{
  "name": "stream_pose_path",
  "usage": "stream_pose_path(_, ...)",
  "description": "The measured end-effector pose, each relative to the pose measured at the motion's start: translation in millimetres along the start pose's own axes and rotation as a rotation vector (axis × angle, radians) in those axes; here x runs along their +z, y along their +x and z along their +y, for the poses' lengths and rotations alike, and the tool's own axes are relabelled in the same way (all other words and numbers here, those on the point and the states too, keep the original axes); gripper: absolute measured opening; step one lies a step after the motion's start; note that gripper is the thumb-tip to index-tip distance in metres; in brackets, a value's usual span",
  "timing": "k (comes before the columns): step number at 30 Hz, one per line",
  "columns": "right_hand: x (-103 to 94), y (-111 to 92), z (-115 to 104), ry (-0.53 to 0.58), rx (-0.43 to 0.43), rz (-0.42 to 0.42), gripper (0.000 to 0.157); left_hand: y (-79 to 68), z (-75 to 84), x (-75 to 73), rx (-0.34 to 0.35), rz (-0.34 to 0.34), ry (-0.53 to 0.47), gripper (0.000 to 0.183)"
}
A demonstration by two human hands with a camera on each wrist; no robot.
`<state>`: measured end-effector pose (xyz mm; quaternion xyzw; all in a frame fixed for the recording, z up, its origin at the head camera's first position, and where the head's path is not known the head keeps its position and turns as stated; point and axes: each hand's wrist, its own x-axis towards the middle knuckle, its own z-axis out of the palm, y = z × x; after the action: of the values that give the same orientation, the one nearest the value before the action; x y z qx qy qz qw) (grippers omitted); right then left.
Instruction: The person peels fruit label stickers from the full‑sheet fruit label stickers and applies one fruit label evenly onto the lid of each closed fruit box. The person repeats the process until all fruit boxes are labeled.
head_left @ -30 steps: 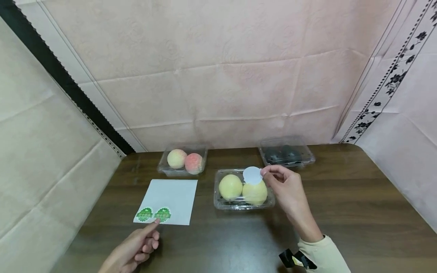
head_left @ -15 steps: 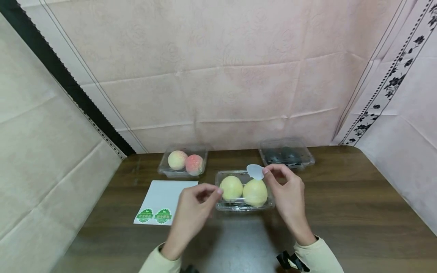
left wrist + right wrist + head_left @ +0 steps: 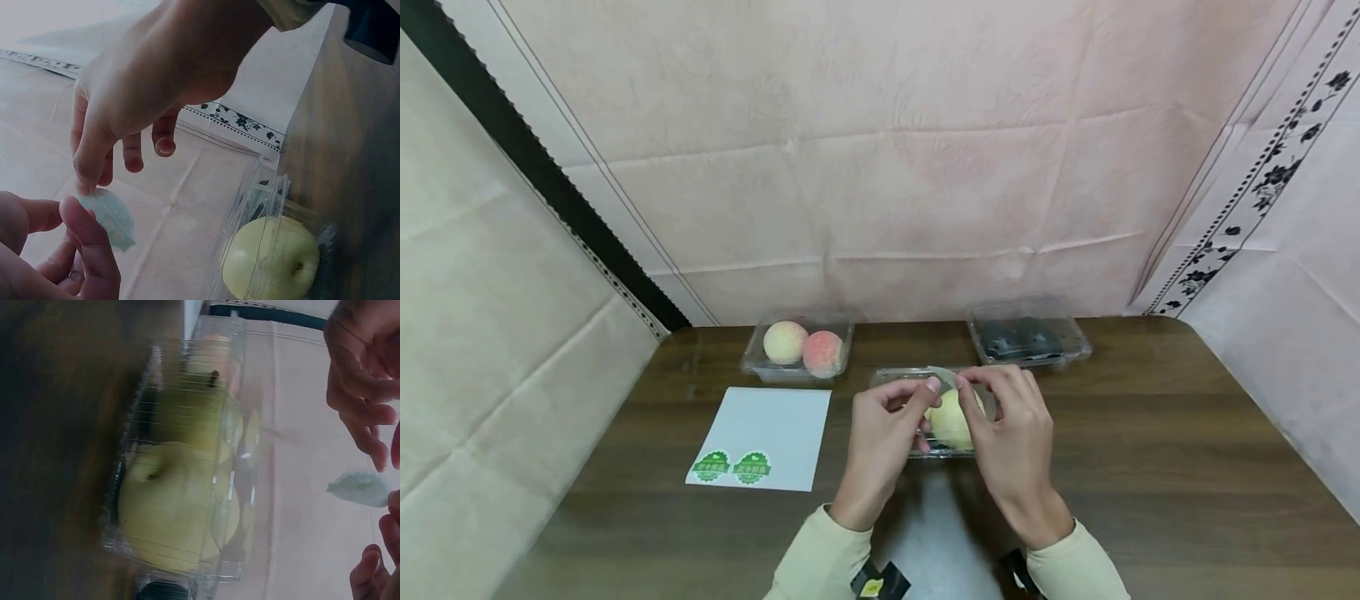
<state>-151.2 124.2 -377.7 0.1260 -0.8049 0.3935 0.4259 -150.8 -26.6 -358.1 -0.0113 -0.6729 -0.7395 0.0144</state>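
A round sticker [image 3: 112,217], white on one side with green print showing faintly through, is held upright between both hands. My right hand [image 3: 1011,442] pinches its right edge between thumb and fingertips. Thumb and forefinger of my left hand [image 3: 883,442] pinch the edge on the other side, the remaining fingers curled loosely. Behind and below the hands sits a closed clear plastic clamshell box [image 3: 181,506] with two round pale yellow-green fruits [image 3: 165,500] inside. In the head view the left hand hides one of the fruits.
On the wooden table [image 3: 1150,467], a white sheet [image 3: 775,429] with two green round stickers [image 3: 732,467] lies at left. At the back stand a box of two peaches [image 3: 805,346] and a box of dark round fruits [image 3: 1026,337]. Cloth walls surround the table.
My left hand has come from the sticker sheet to the right and taken hold of the sticker's edge. The right hand has shifted slightly left, and the sticker has turned edge-on.
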Motion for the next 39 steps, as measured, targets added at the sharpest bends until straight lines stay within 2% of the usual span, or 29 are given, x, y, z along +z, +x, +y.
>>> stream_pose_path(7,2.1,-4.1,0.6,-0.029,-0.081,-0.042,0.010,4.3,-1.5,1.7,-0.054,0.014,-0.058,0.029)
stream_pose_path(11,2.9,-5.9,0.6,-0.053,-0.118,-0.075,0.012,4.4,-3.7,0.3,-0.079,0.016,-0.076,0.026)
stream_pose_path(21,7.5,-7.3,1.9,-0.059,-0.189,-0.111,0.012,7.4,-1.4,-6.4,-0.140,-0.014,-0.117,0.020)
stream_pose_path(29,6.1,-7.2,4.6,-0.132,-0.278,-0.140,0.012,10.8,-3.7,-9.7,-0.221,-0.070,-0.149,0.021)
stream_pose_path(34,5.9,-6.8,7.0,-0.139,-0.337,-0.149,0.009,12.2,-7.6,-11.8,-0.233,-0.082,-0.155,0.016)
stream_pose_path(39,5.7,-3.5,6.4,-0.066,-0.330,-0.121,0.035,14.4,-8.1,-18.4,-0.210,-0.139,-0.119,0.017)
